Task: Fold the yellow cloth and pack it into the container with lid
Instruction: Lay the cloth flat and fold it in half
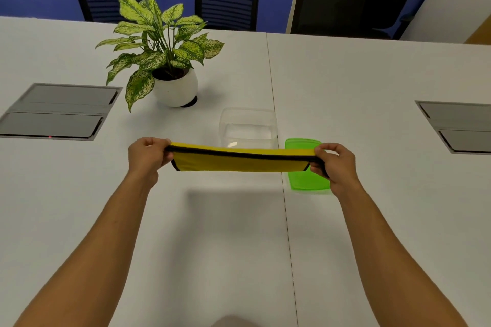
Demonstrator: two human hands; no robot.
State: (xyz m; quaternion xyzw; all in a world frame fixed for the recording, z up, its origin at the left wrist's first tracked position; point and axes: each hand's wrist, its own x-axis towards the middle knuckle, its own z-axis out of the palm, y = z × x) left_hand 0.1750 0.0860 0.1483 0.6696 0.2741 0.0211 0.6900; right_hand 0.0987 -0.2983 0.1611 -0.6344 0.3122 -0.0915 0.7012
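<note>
Yellow cloth (240, 163) is presenting as soft, matt fabric with black stitched edging. Container (248, 127) is showing clear, glossy plastic; lid (305, 180) is appearing as translucent green plastic. Table (79, 194) is reading as smooth, matt white laminate. Plant pot (176, 90) is looking glossy white.

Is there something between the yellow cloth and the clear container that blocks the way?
Nothing visible does. The yellow cloth hangs above the table between both hands, just before the open clear container; the green lid lies beside it.

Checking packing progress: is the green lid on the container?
No, the green lid lies on the table beside the open container.
</note>
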